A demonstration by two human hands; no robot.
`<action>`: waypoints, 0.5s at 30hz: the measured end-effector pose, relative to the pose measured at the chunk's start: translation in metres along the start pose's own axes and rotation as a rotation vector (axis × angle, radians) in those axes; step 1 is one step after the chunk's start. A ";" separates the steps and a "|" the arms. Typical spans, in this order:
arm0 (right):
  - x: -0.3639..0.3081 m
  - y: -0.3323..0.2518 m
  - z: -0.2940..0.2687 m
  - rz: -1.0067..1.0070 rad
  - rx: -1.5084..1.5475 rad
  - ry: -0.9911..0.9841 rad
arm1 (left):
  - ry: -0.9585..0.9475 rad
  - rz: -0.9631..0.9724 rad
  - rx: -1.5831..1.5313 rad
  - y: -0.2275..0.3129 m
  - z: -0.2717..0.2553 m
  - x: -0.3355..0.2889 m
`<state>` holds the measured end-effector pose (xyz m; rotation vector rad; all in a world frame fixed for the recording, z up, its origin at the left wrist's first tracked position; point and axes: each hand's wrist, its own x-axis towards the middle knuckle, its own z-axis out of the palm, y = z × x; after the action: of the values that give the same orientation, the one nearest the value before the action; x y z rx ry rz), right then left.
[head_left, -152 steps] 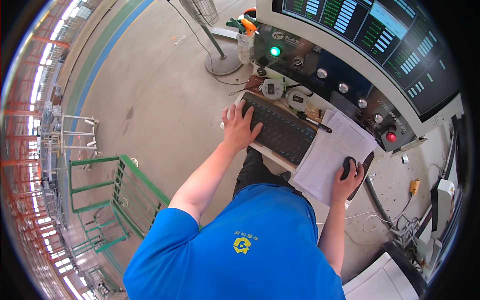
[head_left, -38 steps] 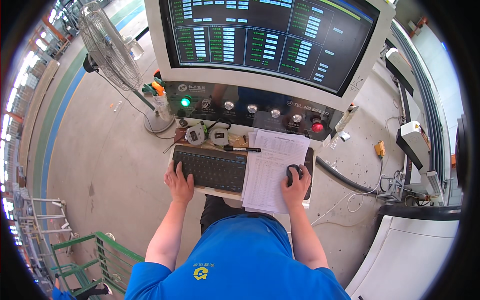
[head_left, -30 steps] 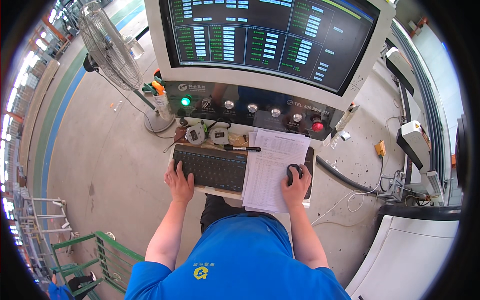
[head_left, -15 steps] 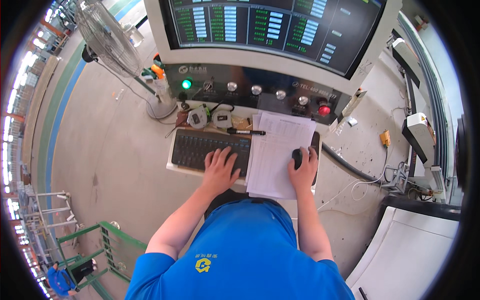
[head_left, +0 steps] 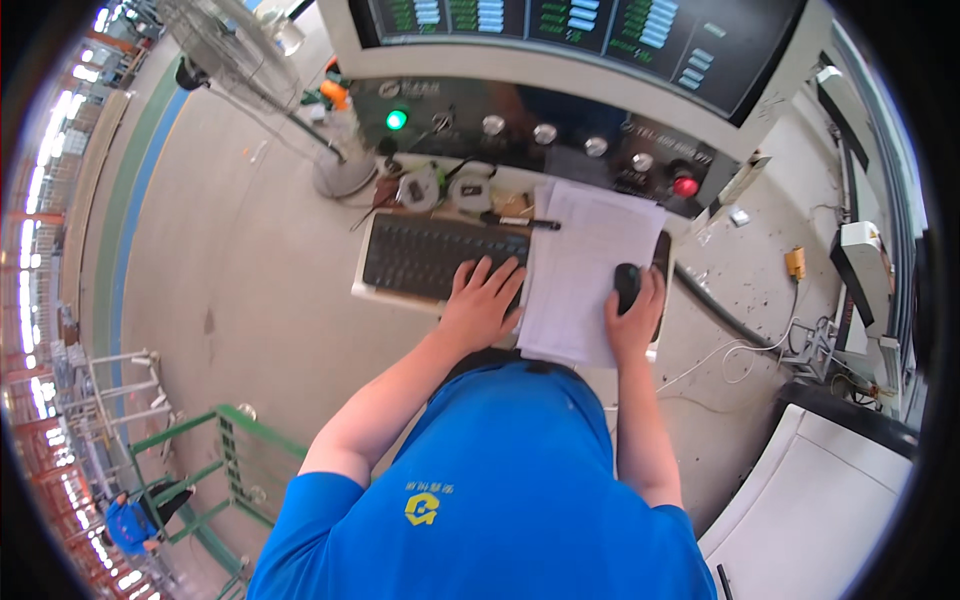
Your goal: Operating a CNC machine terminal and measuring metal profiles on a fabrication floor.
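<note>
My left hand [head_left: 482, 303] lies over the right end of a black keyboard [head_left: 415, 258], fingers spread and holding nothing. My right hand [head_left: 634, 318] is curled around a dark computer mouse [head_left: 626, 286], which rests on the right side of some printed sheets of paper [head_left: 575, 300]. The sheets overlap the keyboard's right edge. Above the keyboard lie two tape measures [head_left: 420, 188] and a black marker [head_left: 520, 221], its right end over the papers.
A control panel [head_left: 520, 125] with knobs, a lit green button [head_left: 396, 120] and a red button [head_left: 685, 186] stands beyond, below a monitor [head_left: 600, 50]. A fan [head_left: 230, 50] is at far left, a green metal frame [head_left: 215, 465] at lower left near another person [head_left: 130, 525]. A white cabinet [head_left: 815, 500] is at right.
The view has shifted, so the monitor and panel sit higher in it. My left hand has slid a little to the right across the keyboard. My right hand stays on the mouse.
</note>
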<state>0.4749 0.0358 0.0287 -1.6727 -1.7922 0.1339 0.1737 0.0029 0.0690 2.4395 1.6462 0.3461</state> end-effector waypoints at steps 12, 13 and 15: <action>0.000 -0.011 -0.006 0.050 0.005 -0.038 | 0.019 -0.004 0.017 0.003 -0.005 -0.003; 0.001 -0.011 -0.005 0.050 0.005 -0.035 | 0.036 -0.014 0.019 0.001 -0.004 -0.005; 0.001 -0.010 -0.004 0.049 0.009 -0.036 | 0.029 -0.035 0.012 -0.002 -0.003 -0.009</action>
<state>0.4684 0.0339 0.0375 -1.7182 -1.7752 0.1946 0.1677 -0.0042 0.0706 2.4225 1.7054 0.3685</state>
